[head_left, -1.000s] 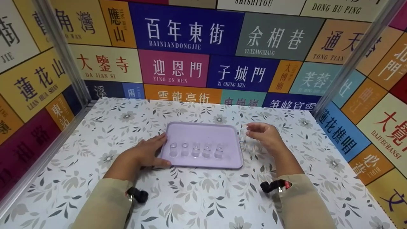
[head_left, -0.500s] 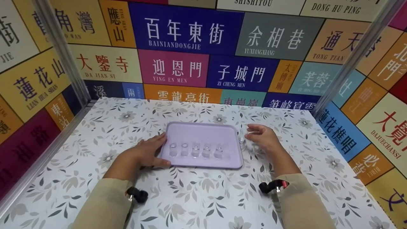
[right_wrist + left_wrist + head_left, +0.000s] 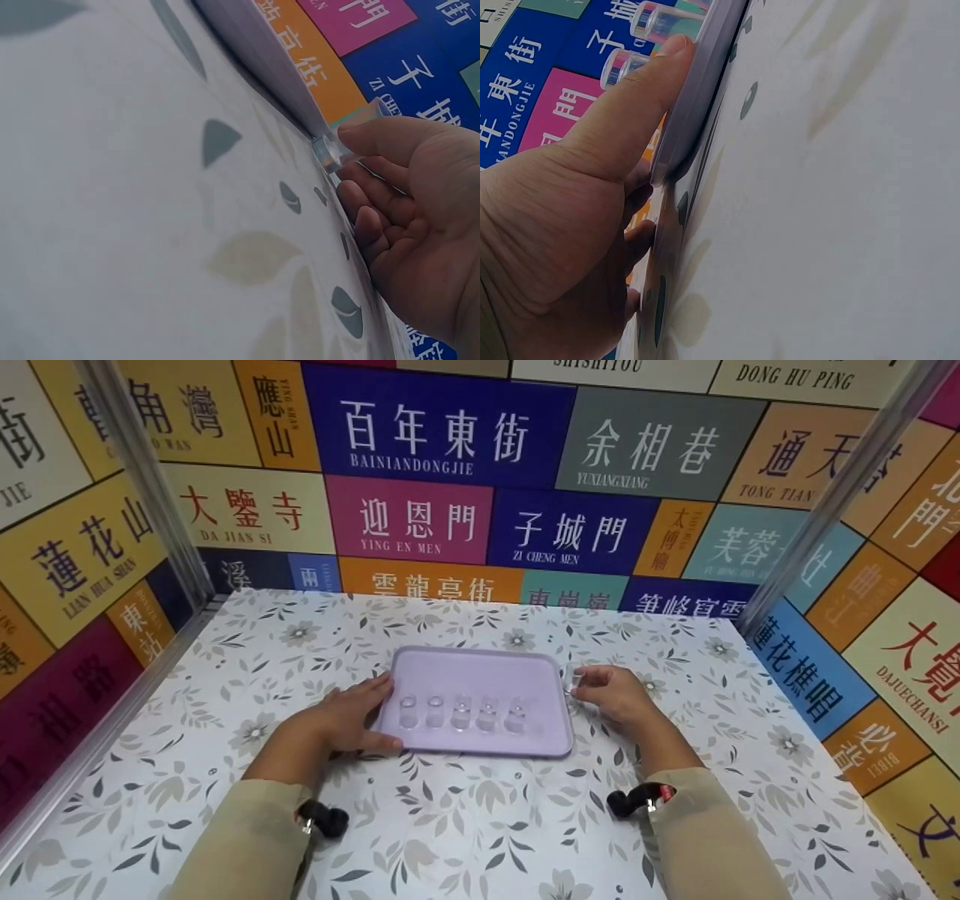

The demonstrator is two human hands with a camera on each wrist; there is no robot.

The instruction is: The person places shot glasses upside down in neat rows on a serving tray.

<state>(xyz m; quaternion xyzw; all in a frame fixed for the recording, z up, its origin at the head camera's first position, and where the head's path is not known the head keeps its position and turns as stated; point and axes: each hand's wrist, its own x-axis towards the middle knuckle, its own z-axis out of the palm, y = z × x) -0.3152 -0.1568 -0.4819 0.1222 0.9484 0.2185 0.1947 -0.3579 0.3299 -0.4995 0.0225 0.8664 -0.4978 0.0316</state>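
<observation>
A lilac tray (image 3: 480,671) bears a row of several small clear shot glasses (image 3: 463,714) along its near half. My left hand (image 3: 345,716) rests at the tray's left side, its thumb reaching along the near-left corner and its fingers along the left edge. In the left wrist view the straight thumb (image 3: 637,105) lies against the tray's wall. Just off the tray's right edge, my right hand (image 3: 615,694) pinches another shot glass (image 3: 572,678) between thumb and fingers. In the right wrist view this glass (image 3: 328,154) has its thick base down, right by the tray's side.
The table's white cover (image 3: 465,825) has a grey leaf-and-flower print. Behind it stands a wall of coloured sign panels (image 3: 442,427), with more panels at both sides. Clear vertical corner strips (image 3: 161,502) frame the space.
My right hand has come slightly lower and towards the near side, its fingers now lower on the glass beside the tray. The left hand, the tray and its row of glasses have stayed put.
</observation>
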